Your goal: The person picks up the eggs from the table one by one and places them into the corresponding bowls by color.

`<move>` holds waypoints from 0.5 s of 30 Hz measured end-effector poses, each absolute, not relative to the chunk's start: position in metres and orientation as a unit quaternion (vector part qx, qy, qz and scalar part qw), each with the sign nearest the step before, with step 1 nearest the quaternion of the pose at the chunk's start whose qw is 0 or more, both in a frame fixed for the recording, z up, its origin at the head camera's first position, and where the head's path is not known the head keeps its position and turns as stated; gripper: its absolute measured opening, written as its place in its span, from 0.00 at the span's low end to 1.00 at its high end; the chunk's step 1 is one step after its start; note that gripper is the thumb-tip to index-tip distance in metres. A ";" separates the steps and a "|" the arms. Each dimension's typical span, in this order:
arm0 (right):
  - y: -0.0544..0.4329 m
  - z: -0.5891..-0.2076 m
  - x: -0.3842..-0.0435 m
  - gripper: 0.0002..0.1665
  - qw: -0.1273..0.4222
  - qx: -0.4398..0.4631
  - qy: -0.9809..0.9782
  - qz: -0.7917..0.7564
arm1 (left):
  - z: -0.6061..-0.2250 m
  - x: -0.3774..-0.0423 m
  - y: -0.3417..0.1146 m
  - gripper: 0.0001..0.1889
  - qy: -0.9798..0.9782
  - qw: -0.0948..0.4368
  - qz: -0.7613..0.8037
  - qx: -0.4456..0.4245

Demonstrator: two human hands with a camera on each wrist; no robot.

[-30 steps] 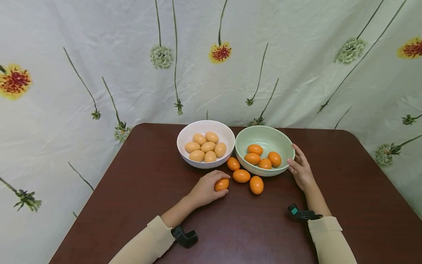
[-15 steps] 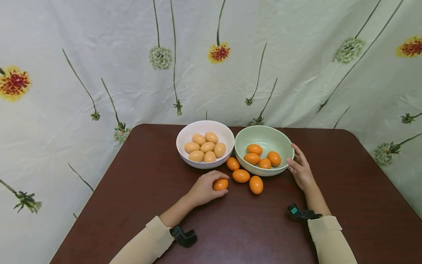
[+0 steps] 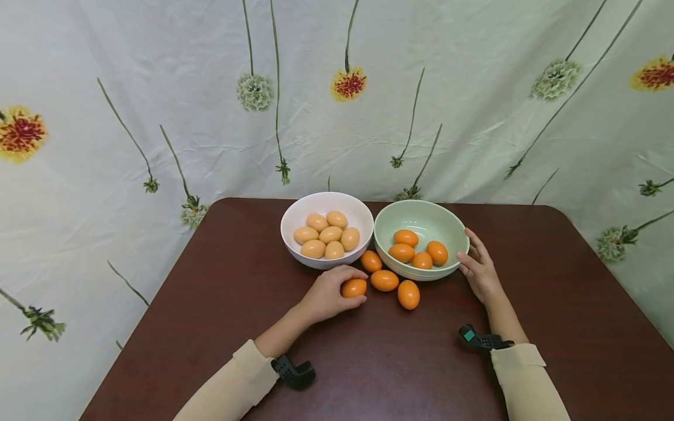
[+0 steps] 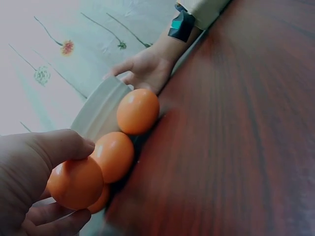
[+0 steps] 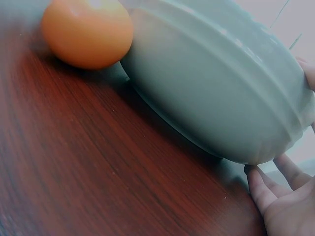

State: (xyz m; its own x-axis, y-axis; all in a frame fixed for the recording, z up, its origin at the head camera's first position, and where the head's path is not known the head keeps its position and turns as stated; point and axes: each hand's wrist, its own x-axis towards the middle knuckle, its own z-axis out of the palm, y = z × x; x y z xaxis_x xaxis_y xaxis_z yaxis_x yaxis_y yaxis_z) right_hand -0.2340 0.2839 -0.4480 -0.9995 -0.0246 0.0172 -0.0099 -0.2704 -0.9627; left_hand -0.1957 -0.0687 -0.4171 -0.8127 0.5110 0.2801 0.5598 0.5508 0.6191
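Observation:
My left hand [image 3: 327, 297] grips an orange egg [image 3: 354, 287] between thumb and fingers, just in front of the white bowl [image 3: 363, 219]. In the left wrist view the thumb lies over this held egg [image 4: 76, 184]; whether it touches the table cannot be told. The green bowl [image 3: 437, 216] stands beside the white one, with several orange eggs [image 3: 402, 252] inside. On its right side my right hand [image 3: 480, 272] holds the rim and wall, some fingers hidden behind it. Three loose orange eggs [image 3: 384, 280] lie on the table before the bowls.
Several pale tan eggs [image 3: 330, 234] sit in the white bowl. The dark brown table [image 3: 411, 362] ends at a back edge just behind both bowls. A pale flower-print cloth [image 3: 210, 70] hangs behind it.
My left hand has shifted slightly away from me, toward the white bowl, with the orange egg in its grip. The right hand has kept its place on the green bowl.

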 end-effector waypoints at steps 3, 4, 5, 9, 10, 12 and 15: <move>0.284 -0.448 -0.234 0.38 0.004 -0.015 0.603 -0.797 | -0.413 -0.198 -0.066 0.20 -0.878 0.036 -0.363 -0.310; 0.284 -0.448 -0.234 0.37 0.003 -0.015 0.603 -0.798 | -0.412 -0.198 -0.066 0.20 -0.877 0.037 -0.364 -0.312; 0.284 -0.448 -0.234 0.37 0.003 -0.016 0.603 -0.798 | -0.410 -0.199 -0.065 0.20 -0.876 0.038 -0.364 -0.313; 0.284 -0.449 -0.234 0.37 0.002 -0.018 0.602 -0.798 | -0.405 -0.202 -0.063 0.20 -0.871 0.042 -0.366 -0.326; 0.284 -0.449 -0.234 0.37 0.002 -0.018 0.602 -0.798 | -0.405 -0.202 -0.062 0.20 -0.870 0.043 -0.366 -0.329; 0.284 -0.449 -0.234 0.37 0.002 -0.018 0.601 -0.799 | -0.403 -0.204 -0.061 0.19 -0.868 0.043 -0.365 -0.333; 0.284 -0.449 -0.233 0.37 0.001 -0.017 0.599 -0.800 | -0.399 -0.206 -0.057 0.19 -0.867 0.041 -0.364 -0.338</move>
